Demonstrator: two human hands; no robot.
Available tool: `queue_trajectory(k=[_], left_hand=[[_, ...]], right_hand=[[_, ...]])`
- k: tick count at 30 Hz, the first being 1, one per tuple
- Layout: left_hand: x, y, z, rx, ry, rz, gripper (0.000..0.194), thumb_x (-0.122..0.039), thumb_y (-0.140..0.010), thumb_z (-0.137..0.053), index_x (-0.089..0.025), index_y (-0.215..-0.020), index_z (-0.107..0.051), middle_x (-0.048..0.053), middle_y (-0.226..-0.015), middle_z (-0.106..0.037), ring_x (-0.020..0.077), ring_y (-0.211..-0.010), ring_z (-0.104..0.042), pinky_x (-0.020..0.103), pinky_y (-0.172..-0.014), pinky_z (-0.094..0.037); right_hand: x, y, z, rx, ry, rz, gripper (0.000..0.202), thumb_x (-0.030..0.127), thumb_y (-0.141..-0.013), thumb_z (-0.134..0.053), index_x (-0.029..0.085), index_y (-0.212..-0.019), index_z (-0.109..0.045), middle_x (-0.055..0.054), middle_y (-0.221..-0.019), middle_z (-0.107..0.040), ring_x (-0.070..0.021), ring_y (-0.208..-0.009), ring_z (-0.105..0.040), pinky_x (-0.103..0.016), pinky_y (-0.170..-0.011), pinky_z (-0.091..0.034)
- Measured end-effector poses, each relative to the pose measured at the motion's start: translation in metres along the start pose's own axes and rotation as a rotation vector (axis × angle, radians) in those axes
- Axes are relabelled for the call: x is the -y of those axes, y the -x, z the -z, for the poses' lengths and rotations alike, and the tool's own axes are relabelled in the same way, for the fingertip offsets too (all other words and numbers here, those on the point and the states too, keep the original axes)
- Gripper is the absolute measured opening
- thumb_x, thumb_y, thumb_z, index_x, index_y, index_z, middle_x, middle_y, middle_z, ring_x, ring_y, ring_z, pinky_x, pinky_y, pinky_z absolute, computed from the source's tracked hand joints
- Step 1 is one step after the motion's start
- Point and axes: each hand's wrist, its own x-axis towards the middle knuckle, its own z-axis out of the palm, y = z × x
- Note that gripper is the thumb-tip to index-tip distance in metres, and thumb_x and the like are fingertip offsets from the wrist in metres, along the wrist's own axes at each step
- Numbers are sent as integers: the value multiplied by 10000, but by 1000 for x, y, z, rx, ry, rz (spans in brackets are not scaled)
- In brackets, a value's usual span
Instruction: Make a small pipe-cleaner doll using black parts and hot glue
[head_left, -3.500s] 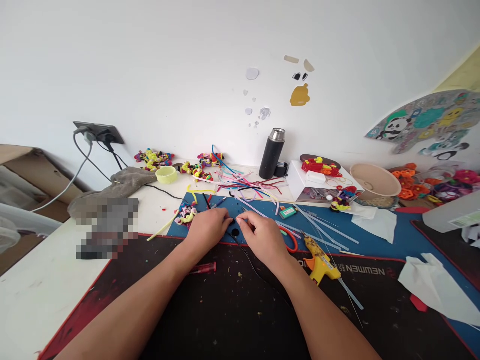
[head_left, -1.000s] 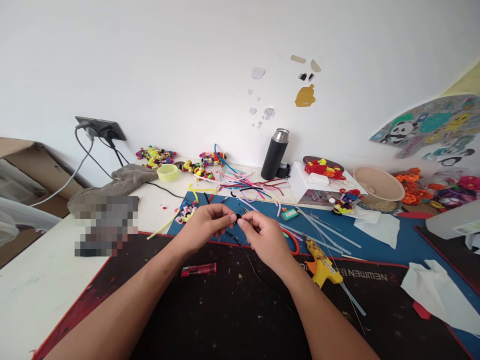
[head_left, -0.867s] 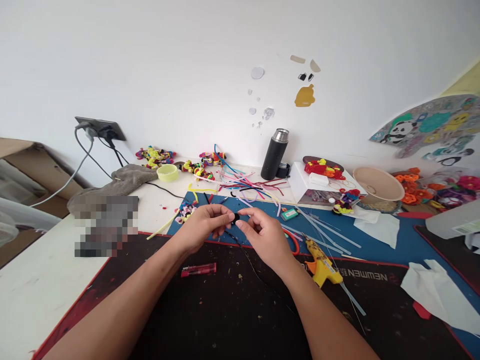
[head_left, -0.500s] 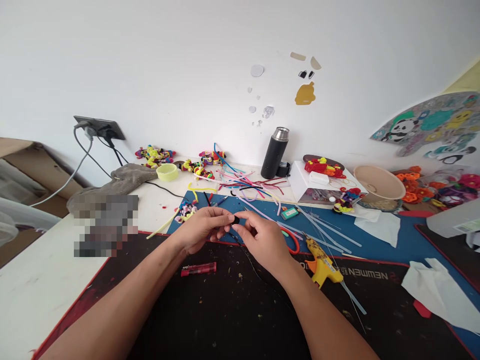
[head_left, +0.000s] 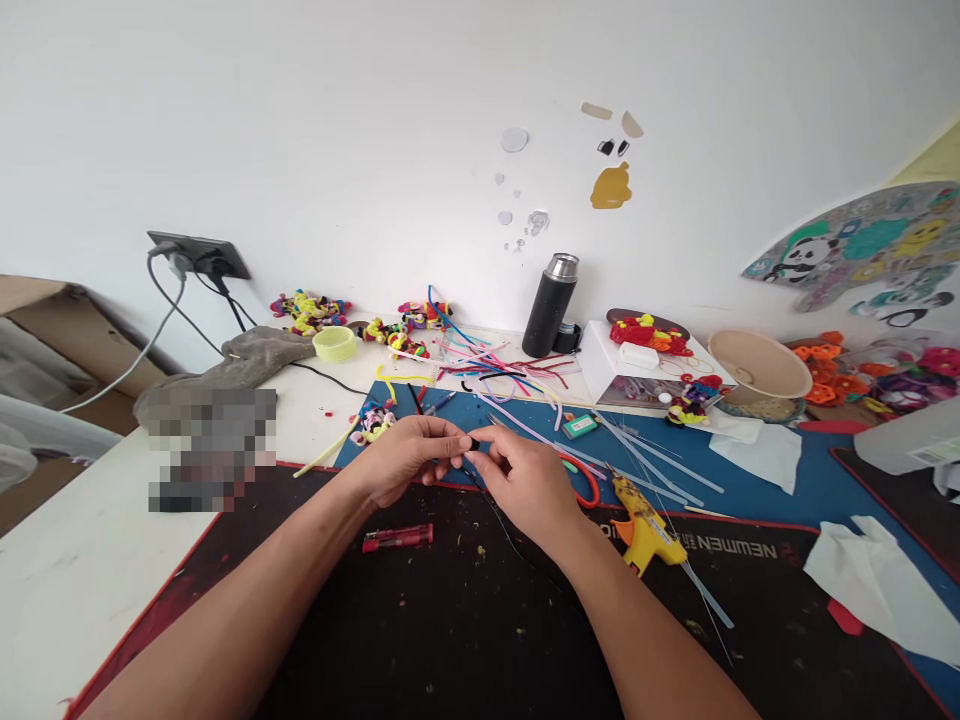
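Between the fingertips of both hands is a small black piece [head_left: 474,445], which looks like rolled pipe cleaner; the fingers cover most of it. My left hand [head_left: 416,452] pinches it from the left with thumb and forefinger. From the other side, my right hand [head_left: 517,475] grips it with thumb and forefinger too. Below the hands a thin dark cord [head_left: 499,515] runs over the black mat; where it starts is hidden. A small red plastic case [head_left: 397,538] lies on the mat under my left wrist. Red-handled scissors [head_left: 590,487] show partly behind my right hand.
A yellow glue gun [head_left: 646,530] lies right of my right forearm, near clear glue sticks [head_left: 660,465]. Loose pipe cleaners [head_left: 510,370] and a black thermos [head_left: 551,305] are behind the hands. Colourful pipe cleaner figures [head_left: 307,310] and a pale yellow tape roll [head_left: 334,345] sit back left.
Both hands stay in nearly the same place. The fingertips have shifted slightly around the black piece, and less of it shows now.
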Motion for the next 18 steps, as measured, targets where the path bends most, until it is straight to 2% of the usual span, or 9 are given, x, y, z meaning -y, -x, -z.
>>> queue_trajectory(k=[9, 18], left_hand=[[-2, -1, 2, -3, -87, 15, 378, -454, -606, -901, -149, -653, -683, 15, -629, -626, 91, -508, -479, 207, -429, -285], [-3, 0, 4, 26, -93, 45, 380, -451, -583, -924, -156, -645, -695, 6, -592, -616, 92, -496, -476, 207, -428, -297]], right_hand=[[0, 0, 1, 32, 11, -2, 172, 332, -999, -664, 248, -1099, -777, 16, -671, -684, -159, -555, -570, -268, -571, -333], [3, -1, 3, 47, -19, -22, 139, 314, -985, -685, 239, -1043, -787, 28, -637, -662, -147, -532, -538, -265, -558, -305]])
